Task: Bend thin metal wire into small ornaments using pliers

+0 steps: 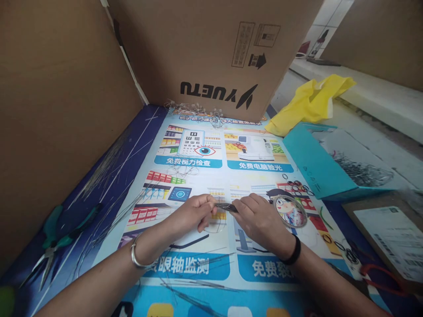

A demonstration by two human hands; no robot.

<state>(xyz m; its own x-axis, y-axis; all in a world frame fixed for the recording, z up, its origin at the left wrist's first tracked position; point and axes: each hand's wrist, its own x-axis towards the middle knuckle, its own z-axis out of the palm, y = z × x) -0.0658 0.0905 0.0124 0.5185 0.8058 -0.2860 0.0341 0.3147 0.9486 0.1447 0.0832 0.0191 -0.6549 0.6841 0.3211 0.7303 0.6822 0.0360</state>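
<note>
My left hand (200, 212) is closed in a pinch on thin wire (217, 205), just left of the mat's middle. My right hand (257, 219) is wrapped round a slim, dark metallic piece (229, 207) that narrows towards the left fingertips. Whether that piece is bundled wire or a tool tip I cannot tell. Below the fingers a faint wire loop (216, 230) shows against the printed sheet. Right of my right hand lies a roll of clear tape (306, 215). Loose wires (201, 288) lie in front of my hands.
Green-handled pliers (54, 242) and long wires (105, 167) lie left. Behind stands a cardboard box (205, 53), with wire pieces (194, 108) at its foot. Right are a yellow bag (307, 105), a turquoise box (307, 163) of dark wire pieces, black rings (297, 187) and red-handled scissors (380, 277).
</note>
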